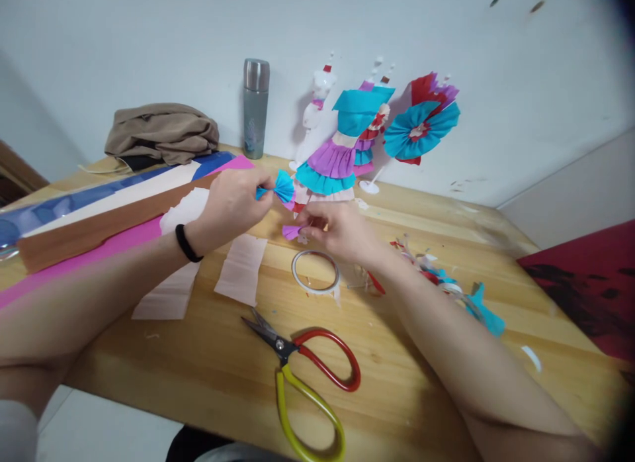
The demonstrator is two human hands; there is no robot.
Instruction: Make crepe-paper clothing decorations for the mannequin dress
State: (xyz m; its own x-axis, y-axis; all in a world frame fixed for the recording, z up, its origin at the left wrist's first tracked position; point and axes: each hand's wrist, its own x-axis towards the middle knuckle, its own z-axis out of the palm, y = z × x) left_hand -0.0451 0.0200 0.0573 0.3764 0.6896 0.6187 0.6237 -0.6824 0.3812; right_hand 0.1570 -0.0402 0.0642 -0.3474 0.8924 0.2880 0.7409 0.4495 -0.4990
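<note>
My left hand, with a black band at the wrist, pinches a small blue pleated paper fan, which has a purple edge below. Just right of it, my right hand has its fingers curled, with a small purple pleated paper piece at the fingertips. Behind both hands stands a miniature dress of blue, purple and pale pink pleated paper. A roll of thin tape lies flat below my right hand. Closer to me are scissors with one red and one yellow handle, blades slightly parted.
Pale pink paper strips and long brown paper lie at left. A flask and brown cloth stand by the wall. At right are paper scraps and a blue rosette dress; a white bare form stands behind.
</note>
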